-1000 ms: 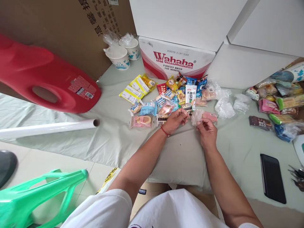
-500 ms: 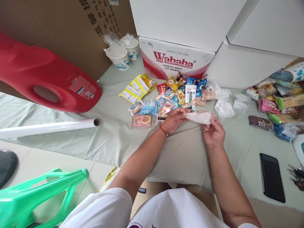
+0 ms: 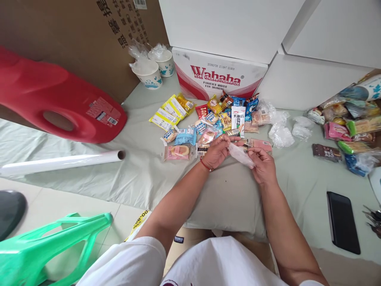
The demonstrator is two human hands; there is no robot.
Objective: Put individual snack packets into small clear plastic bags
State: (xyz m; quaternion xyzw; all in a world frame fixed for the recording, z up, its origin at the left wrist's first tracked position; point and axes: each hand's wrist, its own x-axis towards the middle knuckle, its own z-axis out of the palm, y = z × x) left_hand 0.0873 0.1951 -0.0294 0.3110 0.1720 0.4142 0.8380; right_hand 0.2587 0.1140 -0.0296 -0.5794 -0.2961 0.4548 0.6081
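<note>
A crumpled translucent plastic bag (image 3: 241, 155) is stretched between my two hands, above the cloth-covered table. My left hand (image 3: 218, 151), with a red string at its wrist, pinches the bag's upper left end. At its lower right end, the fingers of my right hand (image 3: 263, 165) are closed on it. A heap of packaged snacks lies just beyond, with a white packet (image 3: 238, 121), a blue packet (image 3: 185, 136) and a yellow packet (image 3: 164, 118). A pink packet (image 3: 261, 145) shows behind my right hand.
Crumpled clear bags (image 3: 279, 134) lie right of the snacks, more snacks (image 3: 336, 132) and a phone (image 3: 343, 222) farther right. A Wahaha box (image 3: 220, 75) and paper cups (image 3: 149, 75) stand behind. At left are a red jug (image 3: 71, 103) and a white roll (image 3: 62, 162).
My right hand has moved slightly left and closer to my left hand. The bag now slants down to the right, and the pink packet behind it shows more.
</note>
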